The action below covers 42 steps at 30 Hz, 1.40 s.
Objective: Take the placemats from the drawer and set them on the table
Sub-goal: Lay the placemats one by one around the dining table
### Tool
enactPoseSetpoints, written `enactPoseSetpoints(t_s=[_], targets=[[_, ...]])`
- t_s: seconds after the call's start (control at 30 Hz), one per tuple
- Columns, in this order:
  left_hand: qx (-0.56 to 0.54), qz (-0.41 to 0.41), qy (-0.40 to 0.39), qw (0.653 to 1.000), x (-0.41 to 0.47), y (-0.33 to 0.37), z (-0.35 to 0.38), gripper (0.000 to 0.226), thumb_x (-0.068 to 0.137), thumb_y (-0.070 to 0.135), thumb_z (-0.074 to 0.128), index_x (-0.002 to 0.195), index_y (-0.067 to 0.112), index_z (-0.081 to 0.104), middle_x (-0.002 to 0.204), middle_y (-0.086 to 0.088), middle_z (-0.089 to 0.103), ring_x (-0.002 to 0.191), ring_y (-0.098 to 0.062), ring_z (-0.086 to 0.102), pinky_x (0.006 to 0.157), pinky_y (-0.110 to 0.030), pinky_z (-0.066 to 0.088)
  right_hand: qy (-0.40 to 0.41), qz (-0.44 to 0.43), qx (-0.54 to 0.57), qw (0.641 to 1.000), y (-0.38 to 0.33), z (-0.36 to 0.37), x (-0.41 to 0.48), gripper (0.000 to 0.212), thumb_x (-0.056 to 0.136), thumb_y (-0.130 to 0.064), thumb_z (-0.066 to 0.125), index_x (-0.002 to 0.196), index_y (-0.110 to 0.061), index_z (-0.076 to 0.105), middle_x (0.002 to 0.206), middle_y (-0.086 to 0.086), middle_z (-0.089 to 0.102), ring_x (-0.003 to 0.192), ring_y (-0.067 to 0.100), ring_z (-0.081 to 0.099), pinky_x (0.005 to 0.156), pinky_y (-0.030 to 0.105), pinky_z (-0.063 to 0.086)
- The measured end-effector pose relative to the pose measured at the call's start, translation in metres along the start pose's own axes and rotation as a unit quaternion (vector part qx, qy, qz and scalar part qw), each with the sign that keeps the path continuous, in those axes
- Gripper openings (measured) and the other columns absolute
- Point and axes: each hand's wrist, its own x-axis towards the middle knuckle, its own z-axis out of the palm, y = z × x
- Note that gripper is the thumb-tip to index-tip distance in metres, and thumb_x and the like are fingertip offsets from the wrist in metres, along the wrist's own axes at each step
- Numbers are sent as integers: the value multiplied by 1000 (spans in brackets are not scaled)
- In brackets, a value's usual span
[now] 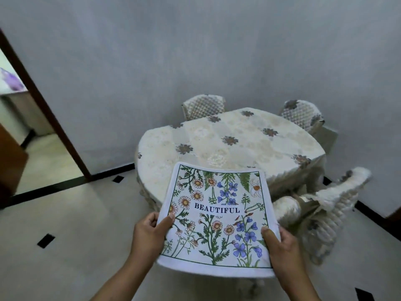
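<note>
Now floral "BEAUTIFUL" placemat [219, 216], left hand [149, 233], right hand [282, 242] holding edges

A single wide-angle camera sits on the person's head, higher than the table [227, 144], and faces forward and steeply down. The wide lens bends straight lines: the door frame [44, 109] leans across the left edge. Closest to the lens, at the bottom centre, are the left hand [149, 231] and right hand [282, 242], with the forearms coming in from the bottom edge. The placemat [217, 218] they hold fills the lower middle. Just beyond it, right of centre, the table top is seen from above at a slant. The wall [195, 51] fills the upper half, and the floor [76, 224] spreads over the lower left.
</note>
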Motion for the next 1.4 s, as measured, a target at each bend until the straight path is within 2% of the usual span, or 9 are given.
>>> enactPoseSetpoints(t_s=[0.13,0.23,0.4,0.53,0.7,0.9,1.13,1.3,1.4], targets=[[2,-15,66,998,54,-2,-20,27,86,26,74,73,7,62,66,-16,72,59,-37,71,50,-44,55,-57,-9,-27,998,-9,56,72,19,93,-16,60,79,-15,74,71,2,77,62,21,74,45,23,54],[3,-29,113,993,90,-2,-39,27,86,27,74,79,3,63,68,-16,74,60,-36,72,54,-49,58,-106,-9,-44,993,-17,106,118,19,92,-20,61,79,-23,75,71,1,77,63,20,75,53,32,58],[-1,-57,190,980,149,-8,-82,31,85,30,74,81,1,63,69,-14,74,60,-32,73,51,-40,59,-175,-34,-68,982,-34,199,181,19,91,-16,62,74,-17,72,69,-4,77,61,13,73,48,22,54],[-4,-70,223,972,198,-19,-124,31,86,32,73,81,2,64,70,-12,75,60,-30,73,51,-40,59,-207,-44,-93,973,-45,275,213,19,90,-21,62,73,-23,72,69,-8,76,61,13,73,61,34,58],[-12,-76,234,969,284,-37,-191,27,85,31,73,78,6,66,70,-8,76,59,-26,73,47,-33,56,-207,-54,-109,971,-51,382,245,21,89,-23,63,74,-34,74,68,-8,76,61,12,73,59,33,57],[7,-55,149,987,405,-28,-254,17,85,29,74,81,14,68,73,-3,77,60,-22,74,46,-27,56,-107,-15,-125,986,-54,475,275,22,87,-23,67,65,-18,70,59,-8,73,51,9,68,59,37,57],[52,-14,2,999,548,-13,-231,19,84,28,76,76,14,65,73,-4,76,61,-21,74,49,-31,58,39,29,-97,994,-51,502,316,20,89,-21,65,70,-20,70,58,-13,72,48,4,66,41,20,46],[104,26,-83,991,637,-20,-173,21,82,36,75,74,19,64,72,3,75,59,-14,72,44,-20,51,123,89,-97,984,-21,500,379,23,87,-30,69,65,-24,71,58,-7,72,59,20,69,63,41,58],[165,39,-123,978,683,-27,-143,23,82,41,73,75,22,63,72,6,73,59,-5,69,44,-16,48,144,116,-97,978,1,505,411,24,86,-34,68,65,-23,70,58,-6,71,60,21,68,63,40,57]])
